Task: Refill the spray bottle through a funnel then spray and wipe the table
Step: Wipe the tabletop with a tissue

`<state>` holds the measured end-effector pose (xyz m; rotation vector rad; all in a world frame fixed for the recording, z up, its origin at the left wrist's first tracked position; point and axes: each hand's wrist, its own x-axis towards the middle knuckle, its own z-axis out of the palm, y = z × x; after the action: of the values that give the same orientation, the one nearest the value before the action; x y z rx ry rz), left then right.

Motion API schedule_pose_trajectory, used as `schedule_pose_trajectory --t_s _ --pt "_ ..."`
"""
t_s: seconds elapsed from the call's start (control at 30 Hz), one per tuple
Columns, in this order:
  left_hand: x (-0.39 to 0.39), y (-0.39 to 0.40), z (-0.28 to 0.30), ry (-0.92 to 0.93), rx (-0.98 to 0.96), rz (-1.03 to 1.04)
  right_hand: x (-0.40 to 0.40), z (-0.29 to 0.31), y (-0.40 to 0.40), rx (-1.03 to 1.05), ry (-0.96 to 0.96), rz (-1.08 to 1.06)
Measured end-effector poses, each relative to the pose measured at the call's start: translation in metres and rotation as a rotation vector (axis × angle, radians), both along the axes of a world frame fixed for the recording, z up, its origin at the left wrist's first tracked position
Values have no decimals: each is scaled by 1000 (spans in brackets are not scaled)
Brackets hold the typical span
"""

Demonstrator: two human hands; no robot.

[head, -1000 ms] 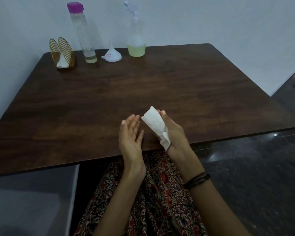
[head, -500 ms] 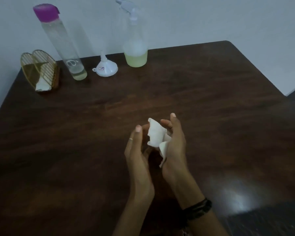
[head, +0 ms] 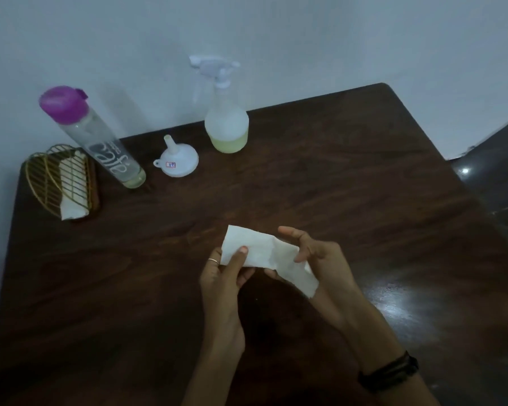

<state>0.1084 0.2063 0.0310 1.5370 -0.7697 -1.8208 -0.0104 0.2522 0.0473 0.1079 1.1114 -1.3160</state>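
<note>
Now the tissue is spread out, pinched between left hand and right hand above the desk: wiping looks next.

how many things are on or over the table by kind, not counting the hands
Bottles: 2, a clear spray bottle with yellowish liquid and a tall clear bottle with a purple cap
Funnels: 1, a small white plastic funnel
Napkin holders: 1, a gold wire napkin holder
Napkins: 2, a white paper napkin held by both hands, and a folded white napkin in the holder
Total: 6

Both hands, left and right, raised, fingers pinching.
</note>
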Motion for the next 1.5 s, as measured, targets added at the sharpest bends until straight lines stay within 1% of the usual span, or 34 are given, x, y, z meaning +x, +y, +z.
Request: schedule_pose_trajectory --t_s 0.17,0.3,0.37,0.53,0.63,0.7,0.8,0.9,1.07,1.17,1.23,1.27,1.33,1.37,1.43,1.5 --pt "-1 -3 33 45 -9 -111 -2 32 6 59 115 -21" --pt "-2 -2 43 42 -34 -216 4 37 10 130 238 -87" --pt "-4 1 46 52 -22 -239 9 37 10 188 343 -95" --pt "-10 15 43 67 -48 -288 16 33 24 232 539 -141" --pt "-19 26 39 40 -24 -362 8 30 39 289 678 -127" --pt "-27 35 37 29 -32 -417 -2 31 53 324 734 -153" --pt "-43 49 38 15 -67 -494 -20 34 75 336 730 -210" --pt "-64 64 39 4 -99 -558 -39 36 97 324 654 -248" --pt "-108 99 39 -48 -150 -599 -87 40 135 252 436 -339" --pt "-145 130 38 -70 -115 -575 -128 43 166 129 251 -378" --pt "-171 150 37 -84 -116 -526 -159 48 187 28 130 -342" --pt "-185 161 38 -90 -129 -497 -175 50 197 -7 99 -310" --pt "-212 183 40 -93 -139 -451 -207 53 217 -56 114 -238" --pt "-224 195 40 -99 -128 -440 -220 51 228 -64 172 -201" --pt "-247 218 40 -112 -114 -435 -242 47 252 -15 355 -131" --pt "-270 239 39 -122 -102 -440 -261 41 274 34 444 -116"
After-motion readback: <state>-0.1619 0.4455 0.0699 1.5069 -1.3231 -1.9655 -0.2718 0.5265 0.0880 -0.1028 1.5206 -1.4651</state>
